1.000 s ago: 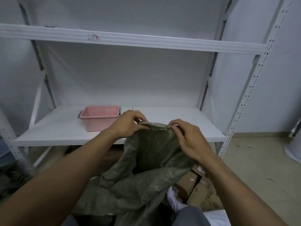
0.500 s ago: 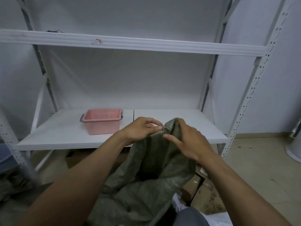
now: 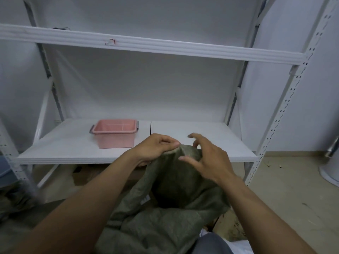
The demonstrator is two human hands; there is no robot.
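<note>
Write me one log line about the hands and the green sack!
green sack: top held up | left hand: pinches its rim | right hand: fingers spread, holds nothing | pink basket: on white shelf

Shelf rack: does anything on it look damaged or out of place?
A small red-and-dark wire scrap hangs on the upper shelf at its front edge, a stray against the white. The pink basket sits upright and looks intact.

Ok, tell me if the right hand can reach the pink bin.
Probably: the right hand holds nothing and the bin sits clear on the shelf, past the left hand pinching the sack.
</note>
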